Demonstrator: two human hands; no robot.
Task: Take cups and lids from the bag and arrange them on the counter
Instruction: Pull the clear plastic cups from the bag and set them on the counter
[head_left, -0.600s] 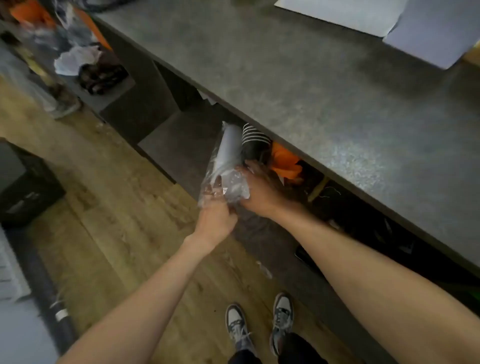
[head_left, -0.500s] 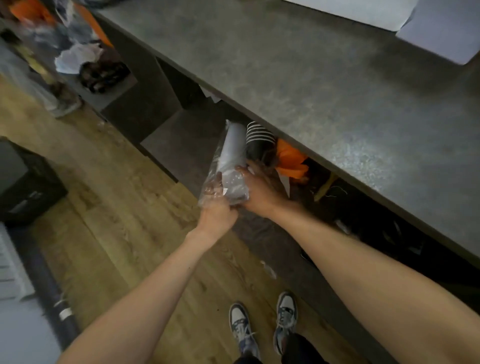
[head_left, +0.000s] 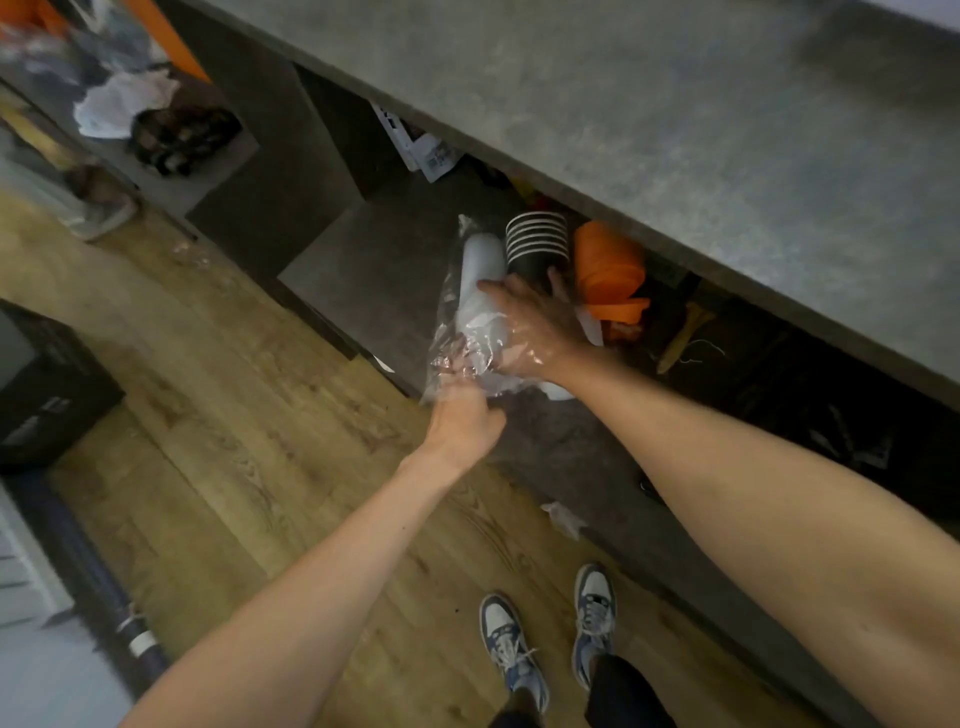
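The clear plastic bag (head_left: 470, 332) lies on the low shelf (head_left: 384, 260) under the counter (head_left: 675, 130), with a white stack of what look like lids (head_left: 480, 280) inside it, running away from the person. The left hand (head_left: 465, 421) is closed tight on the crumpled near end of the bag, just at the shelf's front edge. The right hand (head_left: 535, 327) is pushed in under the film, fingers spread and curled loosely over the white stack; whether it actually grips anything I cannot tell, since the plastic blurs it. Just beside that hand, touching the bag's far side, stands a nested stack of dark cups (head_left: 537, 241) with white rims, tipped on its side. Right of the cups sits a bunched orange cloth (head_left: 608, 270), crowding the space the right wrist reaches through, and the counter's overhang shades everything behind. A white labelled packet (head_left: 423, 148) lies further back on the shelf. Below, on the wooden floor (head_left: 208, 389), a scrap of plastic (head_left: 563, 517) lies near the shelf base, and the person's blue and white shoes (head_left: 550, 634) point towards it
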